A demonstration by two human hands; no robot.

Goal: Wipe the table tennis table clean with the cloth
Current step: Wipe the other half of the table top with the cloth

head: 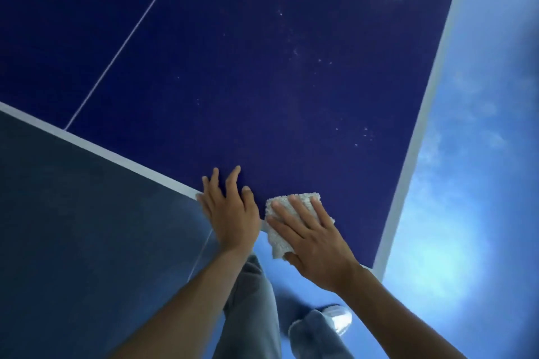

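In the head view, a dark blue table tennis table (262, 52) with a matt top fills most of the picture, and it is seen from above at a slant. A thin white centre line (131, 35) runs across the top on the left. A broad white edge line (116, 154) marks the near end, and another white edge line (423, 125) marks the right side. Small pale specks (364, 132) are scattered on the blue surface, mostly in its right half. The small white fluffy cloth (278, 237) lies at the near end of the table, close to the right corner, and its lower part reaches a little over the edge. The right hand (315, 245) lies flat on the cloth with the fingers straight and a little spread, so it presses the cloth to the table. The thumb is at the lower corner of the cloth, and I cannot tell whether it hooks under it. The left hand (230, 213) is just beside the cloth, on its left. It is open and holds nothing, with its palm over the white edge line and its straight fingers on the blue top. Under the table are the light blue shiny floor (481, 154), the person's grey trousers (250, 315) and one white shoe (338, 319). At the lower left there is a duller grey-blue surface (73, 227), and I cannot tell what it is.
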